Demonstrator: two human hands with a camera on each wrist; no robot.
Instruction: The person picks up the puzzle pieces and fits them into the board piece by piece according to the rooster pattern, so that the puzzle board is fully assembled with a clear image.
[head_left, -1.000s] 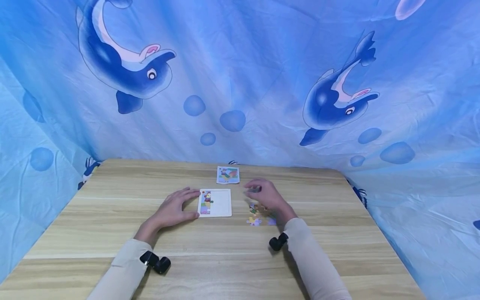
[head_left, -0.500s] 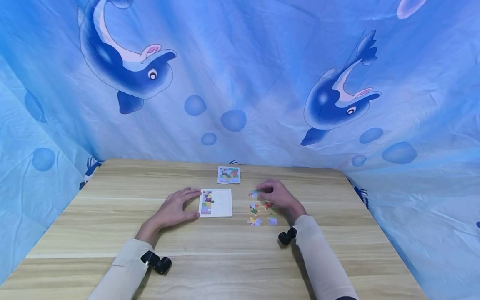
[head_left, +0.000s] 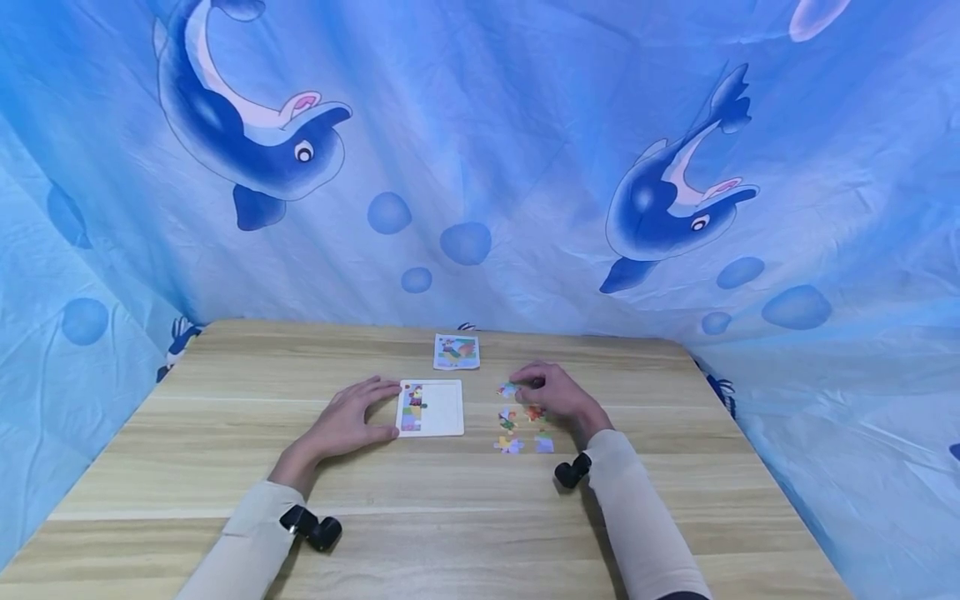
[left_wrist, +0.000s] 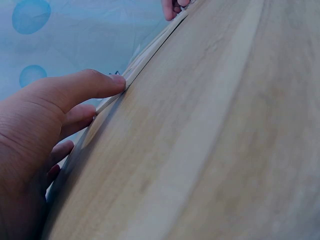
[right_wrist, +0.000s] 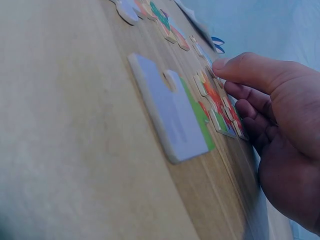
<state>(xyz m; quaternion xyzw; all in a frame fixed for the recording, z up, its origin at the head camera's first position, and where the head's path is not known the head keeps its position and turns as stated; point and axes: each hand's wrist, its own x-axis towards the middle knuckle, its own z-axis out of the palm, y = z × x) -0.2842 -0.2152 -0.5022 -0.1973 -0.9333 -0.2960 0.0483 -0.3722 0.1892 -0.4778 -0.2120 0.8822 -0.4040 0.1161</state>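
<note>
My left hand (head_left: 347,423) holds the left edge of a white puzzle board (head_left: 444,408), thumb at the near corner and index finger at the far one. A strip of joined, colourful pieces (head_left: 412,408) fills the board's left side. In the left wrist view the thumb (left_wrist: 107,86) presses on the board's edge. To the right of the board, my right hand (head_left: 558,394) pinches a small puzzle piece (head_left: 506,389) at the table, between thumb and index finger; in the right wrist view the thumb (right_wrist: 240,70) partly hides that piece.
Several loose puzzle pieces lie near the right hand, among them a yellow and lilac one (head_left: 509,445) and a lilac and green one (right_wrist: 175,115). A picture card (head_left: 457,352) lies behind the board. A blue dolphin curtain (head_left: 525,167) hangs beyond the wooden table (head_left: 450,517).
My right hand has moved right from beside the picture card to the farthest loose piece, uncovering the other pieces. The left hand and the board have stayed in place.
</note>
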